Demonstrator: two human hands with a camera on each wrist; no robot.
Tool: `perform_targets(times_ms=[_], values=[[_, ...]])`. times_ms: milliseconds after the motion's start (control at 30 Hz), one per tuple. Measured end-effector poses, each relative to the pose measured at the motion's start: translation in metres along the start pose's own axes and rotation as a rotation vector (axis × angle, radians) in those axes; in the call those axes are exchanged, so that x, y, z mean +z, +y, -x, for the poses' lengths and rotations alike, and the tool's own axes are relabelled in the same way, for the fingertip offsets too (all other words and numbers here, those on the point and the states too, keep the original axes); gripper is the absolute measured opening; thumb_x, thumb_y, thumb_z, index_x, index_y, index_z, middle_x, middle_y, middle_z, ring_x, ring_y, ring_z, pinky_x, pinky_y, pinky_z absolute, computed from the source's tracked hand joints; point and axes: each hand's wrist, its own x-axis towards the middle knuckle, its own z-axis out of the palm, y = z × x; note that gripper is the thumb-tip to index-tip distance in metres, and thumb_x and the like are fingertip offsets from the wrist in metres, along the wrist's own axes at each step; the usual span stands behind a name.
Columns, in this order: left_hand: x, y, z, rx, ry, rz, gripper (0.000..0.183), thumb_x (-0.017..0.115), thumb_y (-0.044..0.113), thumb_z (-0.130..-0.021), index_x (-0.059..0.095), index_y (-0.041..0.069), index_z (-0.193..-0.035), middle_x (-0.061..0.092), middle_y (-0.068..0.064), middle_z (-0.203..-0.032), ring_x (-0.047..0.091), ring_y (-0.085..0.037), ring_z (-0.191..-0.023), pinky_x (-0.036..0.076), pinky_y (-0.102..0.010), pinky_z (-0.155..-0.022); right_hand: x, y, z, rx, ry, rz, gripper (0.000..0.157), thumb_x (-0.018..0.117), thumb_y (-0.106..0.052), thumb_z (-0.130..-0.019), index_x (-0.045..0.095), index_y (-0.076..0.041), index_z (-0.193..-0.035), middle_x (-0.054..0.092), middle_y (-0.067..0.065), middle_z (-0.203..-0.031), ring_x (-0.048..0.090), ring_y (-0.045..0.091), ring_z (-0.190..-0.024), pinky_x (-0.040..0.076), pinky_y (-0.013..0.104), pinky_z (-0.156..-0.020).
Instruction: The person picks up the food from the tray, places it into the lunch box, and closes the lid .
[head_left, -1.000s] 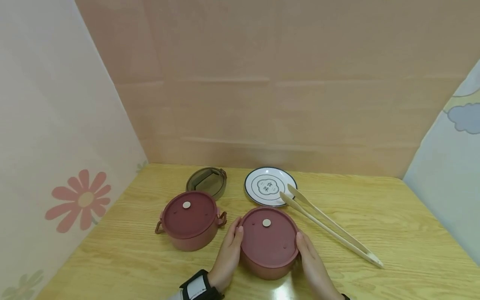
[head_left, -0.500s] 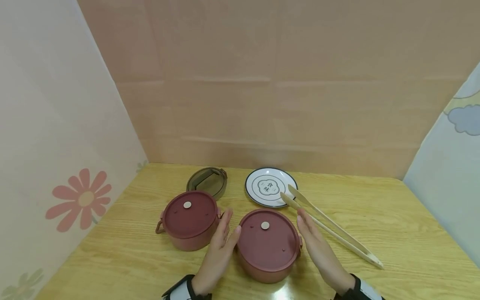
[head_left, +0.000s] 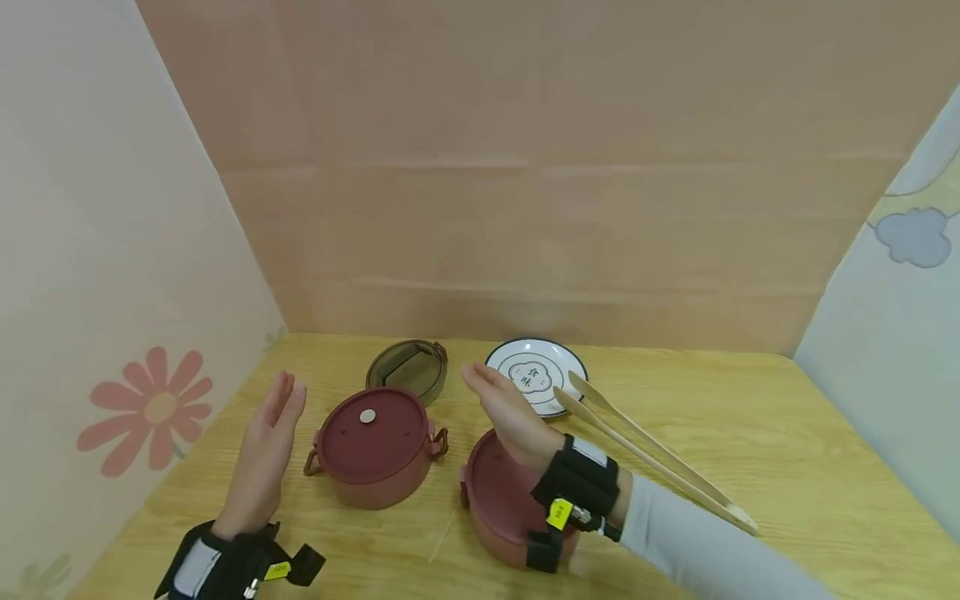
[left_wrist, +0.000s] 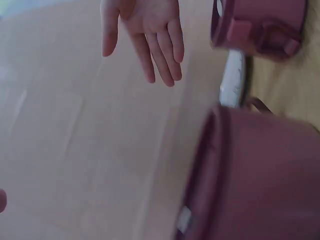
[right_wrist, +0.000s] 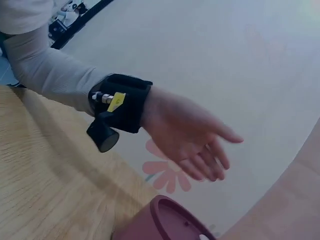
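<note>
Two dark red lidded pots stand on the table. My left hand (head_left: 262,454) is held up to the left of the left pot (head_left: 375,450), fingers straight and holding nothing; the right wrist view shows the same hand (right_wrist: 185,135) above a pot (right_wrist: 150,222). Over the right pot (head_left: 487,508) is my right hand (head_left: 517,417), fingers extended and nothing in them. It and its wrist strap cover part of that lid, including the knob. In the left wrist view the right hand (left_wrist: 150,40) appears with palm showing and fingers spread slightly.
A white plate (head_left: 551,358) with a dark rim and printed characters lies behind the right pot. Pale tongs (head_left: 660,458) rest with their tips on it. Behind the left pot is a brownish oval dish-like piece (head_left: 427,375). Paper walls enclose the wooden table (head_left: 750,417).
Both hands were at the sides of the right pot and let go of it. The left hand moved left past the left pot; the right hand moved left over the right pot, which now sits turned.
</note>
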Motion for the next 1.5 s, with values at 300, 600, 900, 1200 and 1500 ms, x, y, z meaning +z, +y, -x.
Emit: perform_targets(times_ms=[300,600,900,1200,1500], values=[[-0.015,-0.053,-0.019,-0.256,-0.112,-0.089,0.097,0.036,0.062,-0.089,-0.016,0.003,-0.146,-0.016,-0.018,-0.156,-0.009,-0.036,-0.143,0.006,-0.057,-0.114,0.048,0.02,-0.033,0.16,-0.009,0.06,0.074,0.048,-0.032,-0.096,0.012,0.006,-0.148,0.015,0.027,-0.154,0.019,0.042,-0.139,0.022,0.056,-0.111],[-0.003,-0.072,-0.022,-0.265,-0.141,0.07,0.087,0.037,0.049,-0.096,-0.011,-0.001,-0.147,-0.005,-0.026,-0.156,0.003,-0.036,-0.143,0.015,-0.049,-0.115,0.083,0.041,-0.044,0.17,0.055,0.089,0.072,0.052,-0.026,-0.094,0.016,0.007,-0.147,0.027,0.028,-0.149,0.025,0.041,-0.137,0.029,0.051,-0.11],[0.012,-0.076,-0.013,-0.207,-0.086,0.057,0.072,0.034,0.039,-0.1,0.004,-0.002,-0.15,0.012,-0.025,-0.156,0.013,-0.033,-0.143,0.018,-0.048,-0.114,0.082,0.053,-0.04,0.186,0.018,0.07,0.048,0.045,-0.017,-0.098,0.035,0.008,-0.138,0.048,0.023,-0.131,0.043,0.036,-0.124,0.037,0.047,-0.104],[0.025,-0.075,-0.011,-0.211,0.022,0.086,0.058,0.027,0.031,-0.103,0.013,-0.003,-0.148,0.022,-0.027,-0.151,0.024,-0.036,-0.139,0.022,-0.05,-0.113,0.082,0.053,-0.039,0.198,-0.002,0.018,0.038,0.038,-0.01,-0.099,0.04,0.008,-0.133,0.051,0.021,-0.125,0.047,0.031,-0.118,0.037,0.047,-0.104],[0.024,-0.049,-0.007,-0.202,-0.007,0.084,0.058,0.027,0.029,-0.103,0.01,-0.003,-0.148,0.02,-0.025,-0.152,0.021,-0.032,-0.14,0.021,-0.047,-0.114,0.073,0.031,-0.045,0.17,-0.004,0.082,0.033,0.04,-0.008,-0.098,0.046,0.009,-0.125,0.054,0.019,-0.115,0.049,0.025,-0.105,0.041,0.041,-0.097]])
